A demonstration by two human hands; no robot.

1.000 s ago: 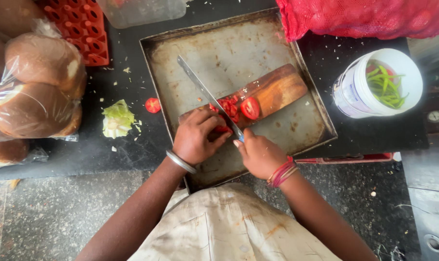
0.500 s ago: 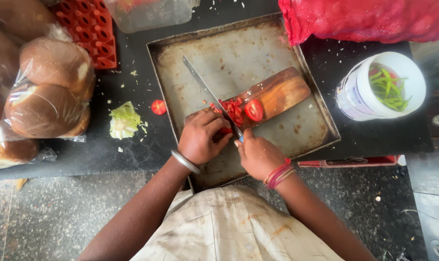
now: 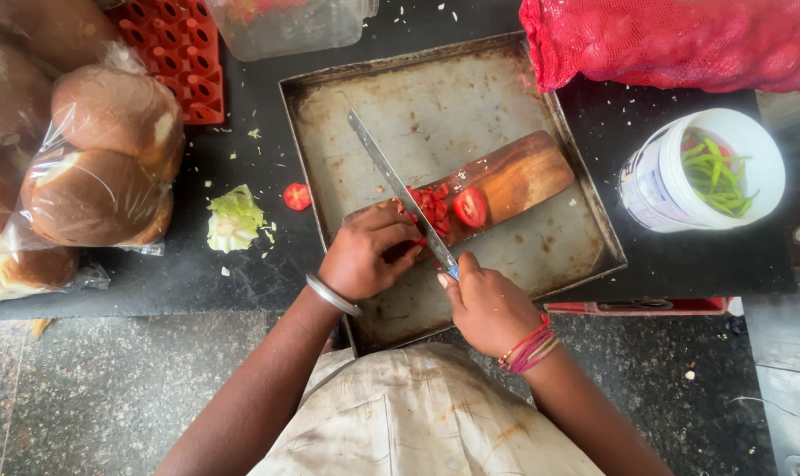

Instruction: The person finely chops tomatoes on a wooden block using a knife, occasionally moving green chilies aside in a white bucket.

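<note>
Here, chopped tomato (image 3: 431, 210) lies on a wooden board (image 3: 514, 181), just ahead of the left hand (image 3: 364, 251). A tomato half (image 3: 470, 207) sits cut face up, just right of the chopped pile and ahead of the right hand (image 3: 488, 304).

Right hand closed around the handle of a long knife (image 3: 391, 181). Blade runs away from that hand, up and to the left, crossing the chopped pile. Left hand curled, fingertips pressed down on the near end of the board, touching the tomato, right against the blade. Hands close together, not touching. Metal bangle (image 3: 332, 295) on left wrist, red threads (image 3: 528, 348) on right.

Board lies slanted inside a worn metal tray (image 3: 435, 97), which rests on a dark desk (image 3: 250, 273).

Left of the left hand, on the desk: another tomato piece (image 3: 297, 196), then a cabbage scrap (image 3: 234, 219). Further left, bagged buns (image 3: 91, 167). Beyond those, a red crate (image 3: 179, 53) and a clear tub (image 3: 294, 26).

Right of the right hand, well apart: a white bucket (image 3: 664, 189) with green chillies (image 3: 717, 176) inside. Beyond it, a red mesh sack (image 3: 673, 40), touching the tray's far right corner.
</note>
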